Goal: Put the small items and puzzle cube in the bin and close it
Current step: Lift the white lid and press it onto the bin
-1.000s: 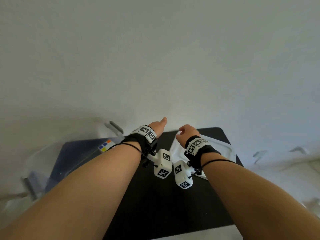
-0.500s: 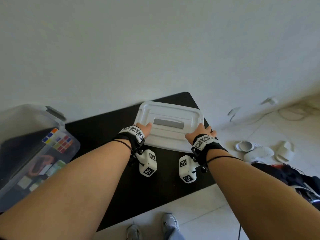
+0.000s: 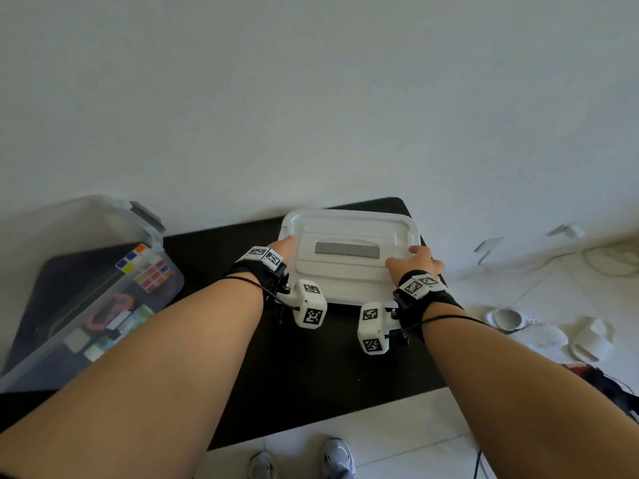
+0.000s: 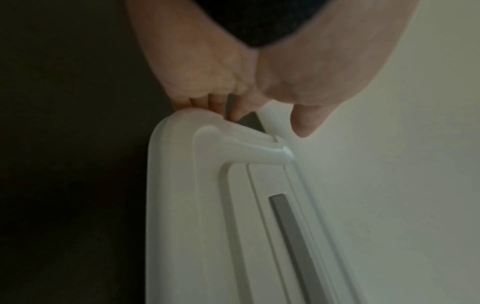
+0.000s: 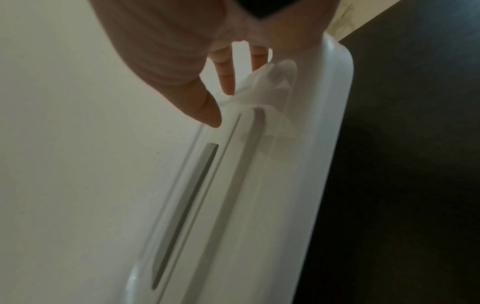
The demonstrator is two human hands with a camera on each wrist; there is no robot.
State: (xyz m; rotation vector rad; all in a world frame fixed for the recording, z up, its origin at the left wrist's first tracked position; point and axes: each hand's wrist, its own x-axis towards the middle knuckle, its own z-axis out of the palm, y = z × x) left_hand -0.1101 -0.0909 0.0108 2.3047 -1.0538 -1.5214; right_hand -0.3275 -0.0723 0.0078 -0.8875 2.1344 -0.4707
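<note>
Now both hands grip the white lid [image 3: 349,271] at its short ends on the black tabletop [image 3: 311,382], left hand [image 3: 283,245] and right hand [image 3: 416,262] each with thumb above and fingers curled beneath, while the open clear bin [image 3: 152,236], well left, holds the puzzle cube [image 3: 143,267] and small items [image 3: 110,323].

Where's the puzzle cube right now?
In the head view the puzzle cube sits at far left, inside the clear bin, against its far right corner, above the small items; the wrist views don't show it.
</note>
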